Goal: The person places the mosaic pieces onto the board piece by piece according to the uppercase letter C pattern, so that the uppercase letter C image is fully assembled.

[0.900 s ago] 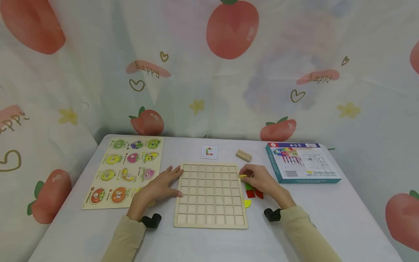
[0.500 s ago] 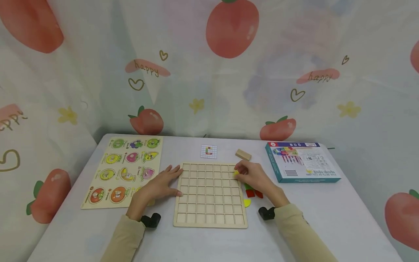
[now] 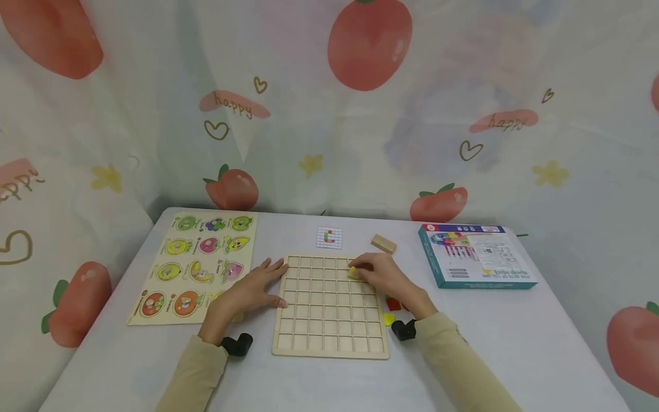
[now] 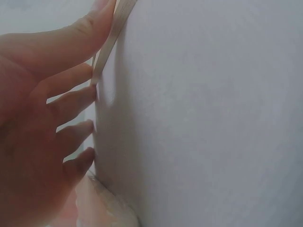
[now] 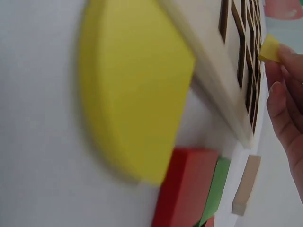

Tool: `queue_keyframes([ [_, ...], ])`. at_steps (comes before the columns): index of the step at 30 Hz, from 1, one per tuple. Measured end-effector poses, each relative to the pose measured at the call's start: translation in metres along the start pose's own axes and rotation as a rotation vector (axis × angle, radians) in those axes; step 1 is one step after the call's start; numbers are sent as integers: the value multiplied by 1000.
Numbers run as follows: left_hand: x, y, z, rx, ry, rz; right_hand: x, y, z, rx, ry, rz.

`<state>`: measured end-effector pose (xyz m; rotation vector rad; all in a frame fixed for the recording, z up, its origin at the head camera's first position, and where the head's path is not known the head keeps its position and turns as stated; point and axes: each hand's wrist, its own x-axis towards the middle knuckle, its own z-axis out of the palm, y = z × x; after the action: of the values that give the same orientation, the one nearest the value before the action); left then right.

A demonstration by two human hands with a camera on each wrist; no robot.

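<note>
My right hand (image 3: 385, 277) pinches a small yellow block (image 3: 353, 273) between thumb and fingertips, over the upper right cells of a wooden grid board (image 3: 329, 329). In the right wrist view that block (image 5: 270, 48) shows at the fingertips, close above the grid. My left hand (image 3: 252, 292) rests with spread fingers and thumb at the board's left edge. The left wrist view shows the left hand (image 4: 38, 127) touching the board's rim (image 4: 111, 42). Beside the board's right edge lie a yellow piece with a rounded side (image 5: 137, 85), a red block (image 5: 189, 187) and a green block (image 5: 218, 189).
Behind the grid board lie a small patterned card (image 3: 329, 237) and a plain wooden block (image 3: 384, 244). A flat teal-edged box (image 3: 476, 257) stands at the back right. On the left is a fruit puzzle board (image 3: 193, 269), partly behind the left hand.
My right hand has moved left with the yellow block, from the board's right edge to over its upper right cells. The left hand has stayed in place.
</note>
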<state>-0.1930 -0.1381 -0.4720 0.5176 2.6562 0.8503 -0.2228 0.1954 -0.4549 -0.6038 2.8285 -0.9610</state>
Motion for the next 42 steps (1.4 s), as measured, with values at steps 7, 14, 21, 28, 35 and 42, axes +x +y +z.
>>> queue_keyframes([
  [7,2,2,0,-2,3,-3,12,-6,4,-34,-10,-98],
  [14,2,3,0,2,7,2,19,-7,9,-70,-33,-142],
  [21,2,3,0,8,9,-1,19,-10,10,-91,-27,-160],
  [28,1,5,0,-7,2,0,18,-8,11,-111,1,-158],
  [35,2,5,2,-18,-5,12,12,-6,10,-68,6,-97],
  [42,0,3,0,-11,0,-13,2,-5,2,-22,-9,-35],
])
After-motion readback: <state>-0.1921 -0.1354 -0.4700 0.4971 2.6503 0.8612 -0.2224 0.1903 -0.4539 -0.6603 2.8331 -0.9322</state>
